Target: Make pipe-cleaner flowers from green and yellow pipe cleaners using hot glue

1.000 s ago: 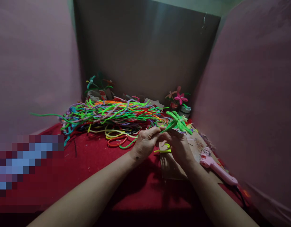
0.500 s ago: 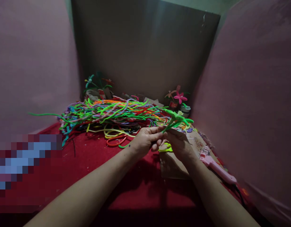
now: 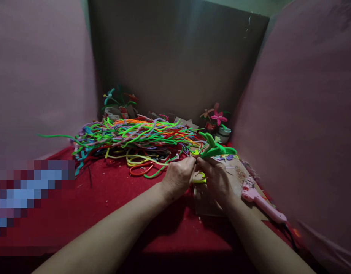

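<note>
Head view, the clock centred on where my fingertips meet, with twelve straight ahead. My left hand [image 3: 179, 174] comes in from about eight o'clock and my right hand [image 3: 217, 176] from about four. My grip is narrow in both: the fingers are closed on the base of a green flower [image 3: 218, 150], fingertips meeting just under it, though the exact pinch is hidden by my knuckles. The flower's fuzzy petals spread towards one to two o'clock, above the cluttered far part of a piece of cardboard [image 3: 207, 203].

The cardboard lies under my right hand on the red-covered worktop [image 3: 107, 205]. A bright yellow piece [image 3: 200, 179] shows on it at six o'clock, between my hands. At four o'clock a pink glue gun [image 3: 263, 206] lies with its nose over the cardboard, its handle pointing away to my right.

At ten o'clock sits the big tangled heap of coloured fuzzy stems [image 3: 141, 134], with an orange-red loop [image 3: 130, 171] in front of it at nine. Farther back, a pink flower [image 3: 219, 118] stands near one o'clock, and a turquoise flower [image 3: 109, 96] at ten, beyond the heap.
</note>
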### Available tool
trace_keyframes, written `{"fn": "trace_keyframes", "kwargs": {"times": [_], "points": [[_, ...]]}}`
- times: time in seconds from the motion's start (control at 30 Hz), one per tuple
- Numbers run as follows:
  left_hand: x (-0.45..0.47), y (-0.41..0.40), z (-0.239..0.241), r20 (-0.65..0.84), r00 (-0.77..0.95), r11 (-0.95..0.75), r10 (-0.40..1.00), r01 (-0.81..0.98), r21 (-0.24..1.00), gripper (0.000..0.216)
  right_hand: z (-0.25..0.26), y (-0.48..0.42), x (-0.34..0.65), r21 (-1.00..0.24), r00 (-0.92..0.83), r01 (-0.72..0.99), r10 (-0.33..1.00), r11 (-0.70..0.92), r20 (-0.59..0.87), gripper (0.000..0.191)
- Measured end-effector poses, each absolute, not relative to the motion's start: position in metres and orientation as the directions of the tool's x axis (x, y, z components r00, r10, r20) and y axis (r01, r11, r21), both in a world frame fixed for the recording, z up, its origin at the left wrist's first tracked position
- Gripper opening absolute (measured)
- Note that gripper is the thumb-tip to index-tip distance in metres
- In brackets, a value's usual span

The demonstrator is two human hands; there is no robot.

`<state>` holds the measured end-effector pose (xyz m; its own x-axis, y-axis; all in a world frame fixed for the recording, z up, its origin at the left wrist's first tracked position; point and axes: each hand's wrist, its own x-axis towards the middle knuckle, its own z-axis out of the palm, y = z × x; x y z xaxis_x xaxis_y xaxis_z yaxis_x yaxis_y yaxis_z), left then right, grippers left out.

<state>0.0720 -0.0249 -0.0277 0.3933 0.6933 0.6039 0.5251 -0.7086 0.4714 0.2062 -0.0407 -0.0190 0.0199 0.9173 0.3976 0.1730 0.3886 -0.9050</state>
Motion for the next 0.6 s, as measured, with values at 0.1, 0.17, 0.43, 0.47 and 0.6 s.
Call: {"fn": "trace_keyframes", "kwargs": {"times": [0.1,0.17,0.43,0.47,0.6], "points": [[0.071,-0.022,-0.031,0.606,0.391,-0.704,0.692,0.548,0.451,0.023,-0.018,-0.04,0.208,-0.855,-0.012,0.297,0.897,0.425,0.441,0.021],[0.07,-0.021,-0.029,0.603,0.358,-0.689,0.713,0.517,0.508,0.024,-0.019,-0.039,0.209,-0.853,-0.029,0.293,0.896,0.432,0.443,0.023],[0.07,-0.021,-0.018,0.541,0.287,-0.611,0.791,0.329,0.72,0.017,-0.024,-0.034,0.213,-0.906,-0.089,0.088,0.909,0.415,0.407,0.016],[0.07,-0.021,-0.018,0.525,0.292,-0.598,0.799,0.299,0.744,0.018,-0.024,-0.033,0.213,-0.904,-0.088,0.072,0.905,0.422,0.415,0.016],[0.07,-0.019,-0.018,0.451,0.318,-0.518,0.834,0.169,0.839,0.021,-0.026,-0.03,0.215,-0.919,-0.102,-0.065,0.913,0.389,0.394,0.018]]}}
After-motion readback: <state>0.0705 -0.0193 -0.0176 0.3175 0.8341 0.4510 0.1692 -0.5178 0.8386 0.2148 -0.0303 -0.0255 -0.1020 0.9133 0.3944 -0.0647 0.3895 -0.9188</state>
